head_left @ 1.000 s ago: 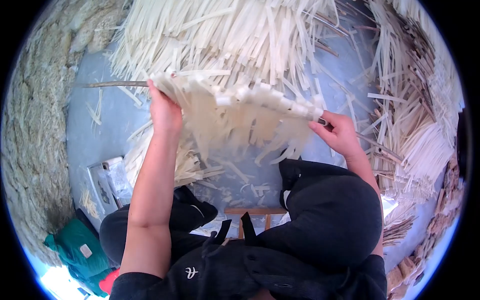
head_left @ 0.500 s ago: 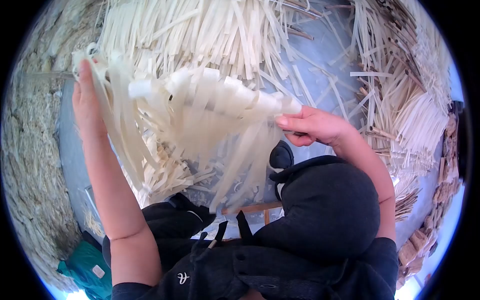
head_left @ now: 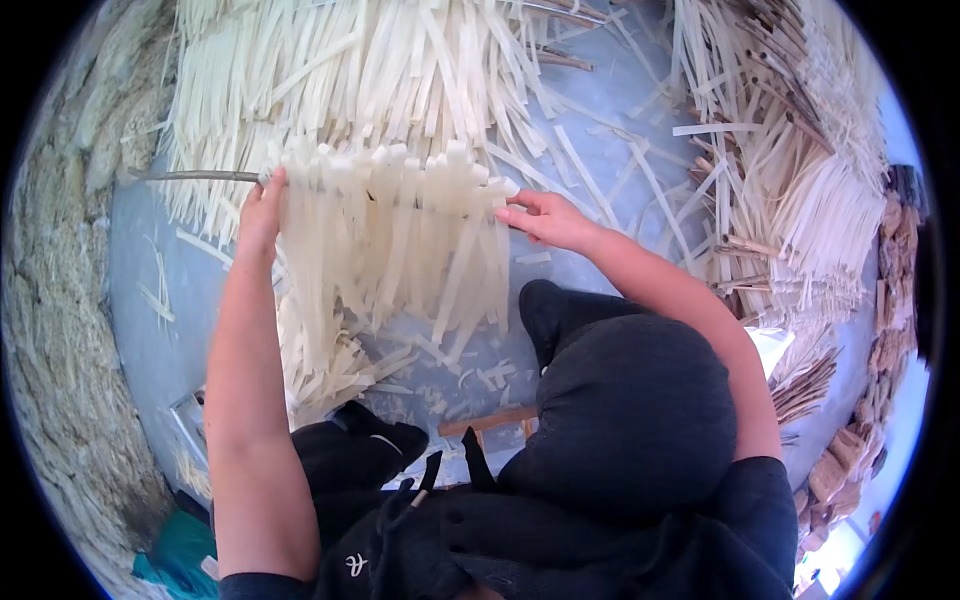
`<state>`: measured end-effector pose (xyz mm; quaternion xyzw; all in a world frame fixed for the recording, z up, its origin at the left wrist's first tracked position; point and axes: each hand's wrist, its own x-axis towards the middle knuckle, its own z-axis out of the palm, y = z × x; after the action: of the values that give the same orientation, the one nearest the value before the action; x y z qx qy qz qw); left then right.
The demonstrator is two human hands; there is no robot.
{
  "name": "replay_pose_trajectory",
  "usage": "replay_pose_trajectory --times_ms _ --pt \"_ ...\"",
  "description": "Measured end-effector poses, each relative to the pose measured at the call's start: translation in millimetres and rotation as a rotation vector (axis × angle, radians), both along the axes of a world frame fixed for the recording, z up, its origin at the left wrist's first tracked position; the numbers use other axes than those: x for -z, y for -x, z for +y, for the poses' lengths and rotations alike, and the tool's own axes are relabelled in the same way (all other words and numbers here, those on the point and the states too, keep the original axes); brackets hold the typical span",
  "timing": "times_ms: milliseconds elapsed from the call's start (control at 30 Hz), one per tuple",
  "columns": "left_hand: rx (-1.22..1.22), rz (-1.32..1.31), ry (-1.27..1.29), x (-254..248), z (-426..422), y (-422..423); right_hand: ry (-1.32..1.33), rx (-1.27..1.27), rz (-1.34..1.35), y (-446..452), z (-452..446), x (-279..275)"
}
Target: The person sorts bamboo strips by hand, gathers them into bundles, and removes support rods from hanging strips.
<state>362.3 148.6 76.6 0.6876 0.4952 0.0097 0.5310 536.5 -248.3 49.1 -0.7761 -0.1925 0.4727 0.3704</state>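
A thin wooden stick (head_left: 205, 176) is held level in front of me, with a row of pale, flat strips (head_left: 400, 235) hung over it like a fringe. My left hand (head_left: 262, 215) is closed around the stick at the left edge of the row, and bare stick sticks out past it. At the other edge my right hand (head_left: 548, 218) has its thumb and fingers closed on the stick's right end, beside the outermost strip. The strips hide most of the stick between my hands.
Long rows of similar strips (head_left: 330, 75) lie on the grey floor ahead. More strips and sticks (head_left: 820, 225) are piled at right. Loose strips (head_left: 340, 375) lie by my feet. A rough stone wall (head_left: 65, 270) bounds the left; a small wooden piece (head_left: 490, 420) is between my legs.
The tilted, swinging row of strips has levelled and now hangs nearly straight. My left hand has moved right and down, closing on the stick; my right hand has shifted left and slightly up.
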Motion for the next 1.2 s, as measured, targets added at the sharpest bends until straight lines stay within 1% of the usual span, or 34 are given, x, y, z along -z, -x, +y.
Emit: replay_pose_trajectory --times_ms 33,67,100,167,233,267,300,333,367,400,433,467,533,567,600,633,667,700,733,800,833,900,933,967,1000,1033,1067,1100,1133,1200 --pt "-0.014 0.0 -0.184 3.1 -9.3 -5.1 0.0 0.01 -0.004 -1.4 -1.4 6.8" --pt "-0.03 0.001 -0.367 6.4 -20.1 -9.3 -0.045 0.034 -0.166 -1.8 -2.7 13.4" --pt "-0.05 -0.086 -0.377 10.9 -31.5 -13.6 -0.09 0.055 -0.328 -2.0 -3.1 20.8" --pt "0.152 -0.241 -0.625 18.3 -58.7 -18.8 -0.118 0.041 -0.362 -1.1 -1.4 46.2" --pt "0.426 -0.421 -0.845 -8.6 -122.5 -29.0 -0.153 0.022 -0.393 -1.1 3.0 54.8" --pt "0.576 -0.456 -0.861 -9.8 -149.7 -33.0 -0.191 -0.029 -0.334 0.3 3.7 55.0" --pt "0.777 -0.408 -0.817 -20.1 -177.2 -37.0 -0.229 -0.087 -0.275 2.5 6.9 54.8" --pt "0.911 -0.345 -0.866 -18.5 -203.1 -37.8 -0.242 -0.107 -0.275 6.1 13.0 44.0" --pt "1.045 -0.276 -0.907 -12.6 -224.2 -37.5 -0.204 -0.113 0.02 11.3 17.6 24.7" --pt "1.049 -0.284 -0.98 0.0 -239.1 -36.5 -0.152 -0.119 0.315 15.6 20.4 14.1" --pt "1.054 -0.293 -1.052 9.7 -247.8 -36.7 -0.096 -0.124 0.431 15.6 18.2 23.7" --pt "1.036 -0.283 -1.054 10.3 -248.1 -39.0 -0.092 -0.144 0.431 15.9 14.6 19.7" --pt "1.073 -0.075 -0.945 11.0 -242.5 -49.0 -0.176 -0.119 0.484 15.9 6.7 4.2" --pt "1.058 -0.07 -0.95 13.2 -242.6 -54.4 -0.122 -0.118 0.385 16.5 5.9 -8.4" --pt "1.083 0.009 -0.895 17.1 -243.4 -61.9 -0.123 -0.132 0.376 18.3 3.1 -6.2" --pt "1.107 0.087 -0.836 19.8 -244.3 -68.2 -0.123 -0.11 0.169 21.1 -2.0 0.8" --pt "1.093 0.084 -0.841 20.2 -244.3 -73.7 -0.125 -0.085 -0.039 22.5 -6.0 5.8" --pt "1.085 0.091 -0.842 21.1 -246.2 -76.9 -0.203 -0.034 -0.082 23.7 -11.7 8.6" --pt "1.078 0.096 -0.84 22.4 -248.2 -78.6 -0.197 -0.037 -0.085 19.5 -18.8 12.5" --pt "1.054 0.065 -0.846 31.4 -247.3 -81.2 -0.073 0.03 -0.029 9.3 -34.6 16.6" --pt "1.032 0.041 -0.86 33.8 -245.2 -83.6 -0.071 0.03 -0.035 8.8 -37.9 14.8" --pt "1.017 0.027 -0.86 39.2 -242.9 -85.4 -0.213 -0.214 -0.621 15.6 -46.5 11.6" --pt "1.001 0.018 -0.862 40.4 -240.8 -86.6 -0.213 -0.215 -0.622 16.1 -48.1 3.2" --pt "1.001 0.019 -0.86 37.6 -239.2 -88.0 -0.096 -0.261 -0.698 16.4 -50.2 -11.0" --pt "1.022 0.074 -0.846 34.5 -237.6 -90.2 0.022 -0.306 -0.773 17.1 -53.4 -18.8" --pt "1.039 0.128 -0.832 29.6 -234.9 -93.5 0.022 -0.309 -0.774 17.3 -59.7 -17.7" --pt "1.032 0.125 -0.833 24.3 -231.5 -97.9 0.009 -0.312 -0.845 15.2 -69.0 -15.7" --pt "1.082 0.211 -0.852 19.8 -228.3 -101.0 -0.003 -0.316 -0.916 13.1 -80.0 -15.0" --pt "1.138 0.301 -0.863 19.4 -226.6 -100.9 0.0 -0.322 -0.912 13.8 -92.4 -17.3" --pt "1.109 0.325 -0.833 27.2 -215.4 -103.2 0.149 -0.357 -1.014 12.0 -118.5 -23.3"
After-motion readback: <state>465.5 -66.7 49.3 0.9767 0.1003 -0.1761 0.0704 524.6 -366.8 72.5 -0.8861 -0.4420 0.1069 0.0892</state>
